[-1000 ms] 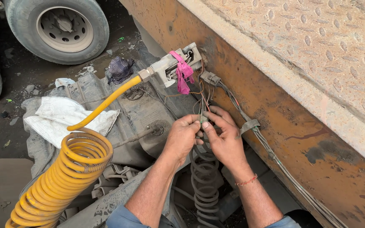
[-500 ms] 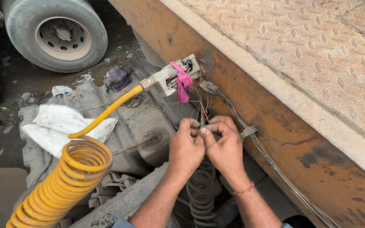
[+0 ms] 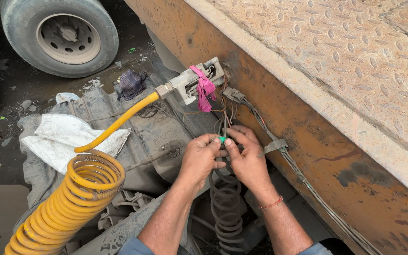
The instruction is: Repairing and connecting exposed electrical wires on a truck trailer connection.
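Wires (image 3: 224, 123) at frame centre hang under grey connector (image 3: 195, 83) | my left hand (image 3: 199, 158) and right hand (image 3: 246, 158) pinch green piece (image 3: 222, 140), fingertips together | rusty orange truck frame (image 3: 308, 123), tyre (image 3: 60, 35) upper left, dirty ground | hands now lower, green newly visible.

I find no labels, signs or screens in my view. One item may count as packaging: a white sack (image 3: 74, 139), crumpled and soft, lying flat on the grey machinery at my left, just beside the upper loops of the coiled yellow hose (image 3: 67, 203). I see no printing on its visible side. Whether it is a bag or only a cloth, I cannot tell.
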